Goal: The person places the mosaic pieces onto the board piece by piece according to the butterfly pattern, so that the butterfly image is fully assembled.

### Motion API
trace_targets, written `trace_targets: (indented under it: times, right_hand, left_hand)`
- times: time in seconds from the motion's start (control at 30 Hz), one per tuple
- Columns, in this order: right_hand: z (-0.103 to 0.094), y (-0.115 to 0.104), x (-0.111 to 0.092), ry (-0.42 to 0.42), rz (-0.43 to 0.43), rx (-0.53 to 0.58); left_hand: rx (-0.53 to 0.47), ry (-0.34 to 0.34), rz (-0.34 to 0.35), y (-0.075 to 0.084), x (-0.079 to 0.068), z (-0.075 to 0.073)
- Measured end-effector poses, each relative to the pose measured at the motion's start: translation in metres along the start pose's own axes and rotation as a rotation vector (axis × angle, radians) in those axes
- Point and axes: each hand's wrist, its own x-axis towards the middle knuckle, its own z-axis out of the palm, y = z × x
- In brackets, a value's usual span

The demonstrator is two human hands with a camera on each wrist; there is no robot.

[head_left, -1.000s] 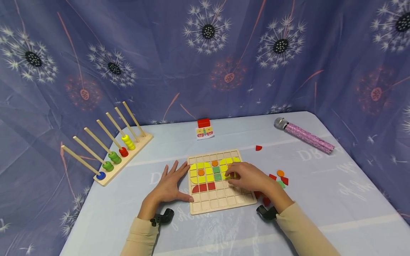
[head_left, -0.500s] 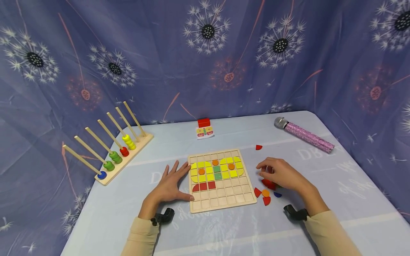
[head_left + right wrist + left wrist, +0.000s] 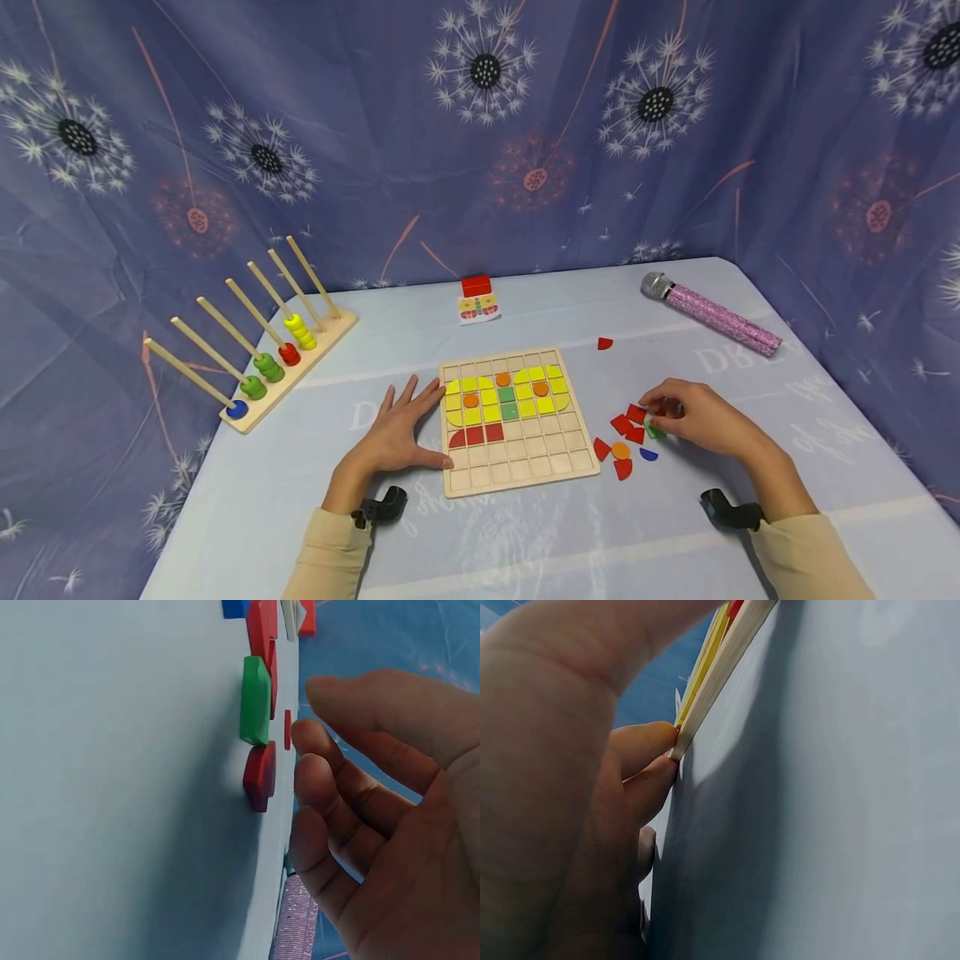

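Note:
A wooden grid board [image 3: 551, 462] lies in the middle of the table, bearing flat yellow, orange, green and red pieces in a pattern. My left hand [image 3: 397, 437] has its fingers and thumb spread against the board's left edge; in the left wrist view, fingertips [image 3: 649, 750] touch that edge. To the right of the board my right hand [image 3: 701, 417] hovers over loose pieces. The right wrist view shows its fingers loosely bent, with nothing between them and the thumb. Close by are a green piece [image 3: 255, 701] and a dark red piece [image 3: 260, 776].
Loose red pieces [image 3: 621, 425], an orange disc [image 3: 621, 451] and a blue half-disc [image 3: 648, 455] lie right of the board. One red quarter-disc [image 3: 604, 343] sits farther back. Behind stand a pattern card [image 3: 477, 310] and red block [image 3: 476, 286], a pink microphone [image 3: 720, 318], and a bead-peg stand [image 3: 322, 337].
My right hand has left the board's yellow right side and moved right to the loose pieces, which now lie more spread out. The left hand has stayed at the board's edge.

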Motion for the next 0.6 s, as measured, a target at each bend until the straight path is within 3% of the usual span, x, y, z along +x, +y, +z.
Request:
trace_targets:
  times: [0.37, 0.6]
  right_hand:
    - [0.007, 0.0, 0.006, 0.045, -0.013, -0.016]
    - [0.01, -0.002, 0.011, 0.032, 0.0, -0.033]
  left_hand:
    - [0.01, 0.008, 0.003, -0.001, 0.0, 0.0]
    - [0.008, 0.011, 0.007, -0.003, 0.0, 0.001]
